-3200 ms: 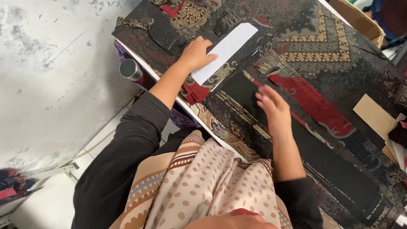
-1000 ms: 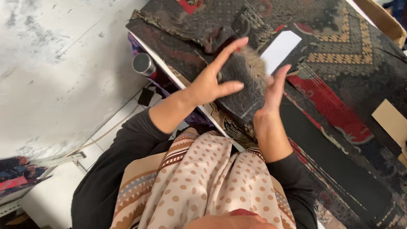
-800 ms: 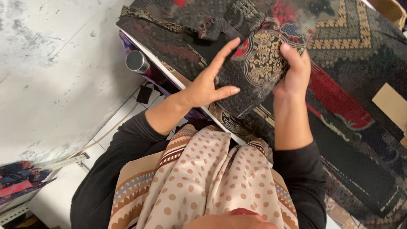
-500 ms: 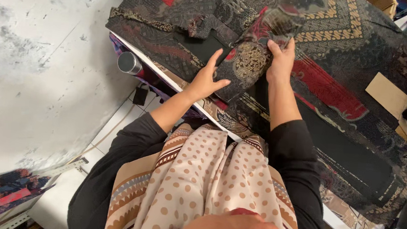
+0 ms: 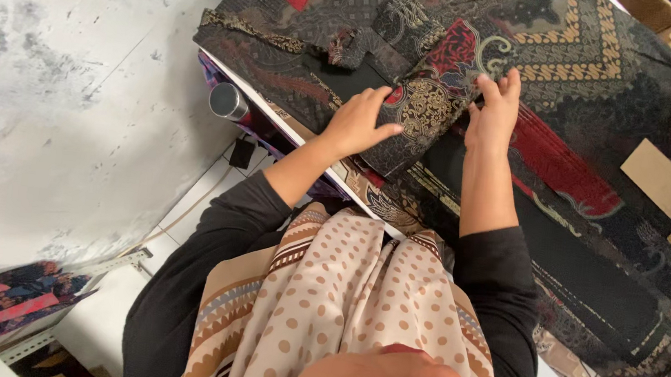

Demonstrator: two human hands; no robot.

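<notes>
Broadly, the frame is filled by dark patterned cloth (image 5: 606, 100) spread over a table (image 5: 279, 97) whose pale edge runs diagonally from upper left to lower right, with a mottled grey floor (image 5: 60, 64) to the left. A long black strip (image 5: 590, 270) lies on the cloth along the same diagonal, and beside it a red band (image 5: 559, 165). A tan card (image 5: 661, 175) rests at the right, and a metal tube end (image 5: 227, 100) sticks out below the table edge.

At the near edge a folded panel (image 5: 425, 111), dark with gold scrolls and a red patch, is held between both hands. Its long axis slants from the table edge up toward the far right, so it lies between the hands, neither being clearly nearer. The left hand (image 5: 358, 125) is laid flat on its lower left part, fingers spread and pressing, not clenched. The right hand (image 5: 498, 106) is closed lightly on its upper right edge, fingertips curled over the fold; how much is pinched cannot be told.

Compared with half a second ago, the panel is seen folded flatter, the left hand has moved from the table edge onto it, and the right hand sits at the same corner. The white card seen three seconds ago is no longer visible.
</notes>
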